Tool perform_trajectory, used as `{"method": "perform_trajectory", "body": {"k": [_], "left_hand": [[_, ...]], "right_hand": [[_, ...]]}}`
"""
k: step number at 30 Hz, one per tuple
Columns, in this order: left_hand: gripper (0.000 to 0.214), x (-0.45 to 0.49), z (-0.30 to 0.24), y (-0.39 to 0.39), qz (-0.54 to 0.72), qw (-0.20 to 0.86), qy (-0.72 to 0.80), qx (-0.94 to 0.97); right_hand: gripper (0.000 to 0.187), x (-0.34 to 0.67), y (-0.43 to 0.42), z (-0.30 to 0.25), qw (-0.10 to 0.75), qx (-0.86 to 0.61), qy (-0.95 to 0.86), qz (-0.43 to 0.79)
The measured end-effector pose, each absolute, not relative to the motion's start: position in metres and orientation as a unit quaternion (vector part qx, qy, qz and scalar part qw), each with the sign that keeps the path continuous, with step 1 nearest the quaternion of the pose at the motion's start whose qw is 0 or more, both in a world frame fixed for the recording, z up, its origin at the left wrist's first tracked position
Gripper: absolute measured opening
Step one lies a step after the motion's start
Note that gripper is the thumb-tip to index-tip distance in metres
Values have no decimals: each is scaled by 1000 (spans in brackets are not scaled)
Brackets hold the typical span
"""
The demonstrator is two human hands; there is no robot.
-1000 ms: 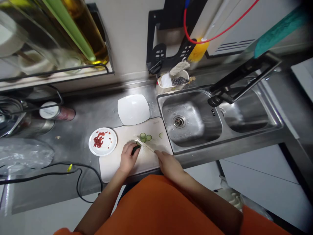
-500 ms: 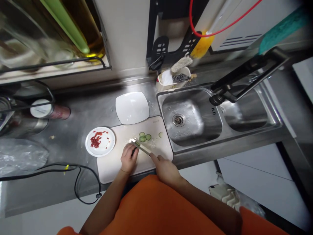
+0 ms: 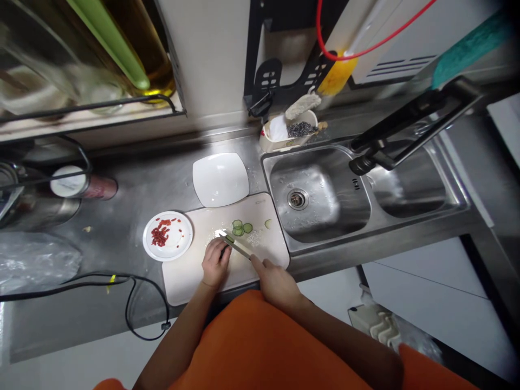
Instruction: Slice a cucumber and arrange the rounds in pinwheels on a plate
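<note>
My right hand [image 3: 278, 281] is closed round the handle of a knife [image 3: 239, 248], whose blade slants up and left across the cutting board [image 3: 195, 281]. Against the blade's far side lies a freshly cut green slice. My left hand [image 3: 215, 262] has its fingers bent over a piece of cucumber, largely hidden by the hand, with a dark green bit showing between thumb and fingers. Several thin cucumber slices [image 3: 242, 228] overlap just beyond the knife. One more slice [image 3: 268, 223] lies apart, towards the board's right edge.
A white plate [image 3: 188, 230] with small red pieces [image 3: 160, 236] overlaps the board's left edge. Behind the board stands a white square dish [image 3: 221, 181]. To the right is a steel sink [image 3: 325, 216] with a black faucet [image 3: 406, 119]. A black cable [image 3: 125, 311] crosses the counter at left.
Hands, knife and slices keep almost the same places on the board. The whole view has shifted very slightly.
</note>
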State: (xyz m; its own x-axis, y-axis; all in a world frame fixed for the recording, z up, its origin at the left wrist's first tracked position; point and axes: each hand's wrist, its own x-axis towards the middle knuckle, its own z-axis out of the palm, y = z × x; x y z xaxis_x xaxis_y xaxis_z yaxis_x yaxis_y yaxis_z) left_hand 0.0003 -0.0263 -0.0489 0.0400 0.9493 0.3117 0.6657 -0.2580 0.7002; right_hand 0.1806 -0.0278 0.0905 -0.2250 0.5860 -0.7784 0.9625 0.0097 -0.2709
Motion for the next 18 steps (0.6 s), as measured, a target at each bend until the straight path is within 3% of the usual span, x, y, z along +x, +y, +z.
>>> {"method": "perform_trajectory", "body": {"k": [18], "left_hand": [[14,1,-48,-25,379,197,589,686]], "right_hand": [[49,168,-16,98,266,573,668,-393]]}}
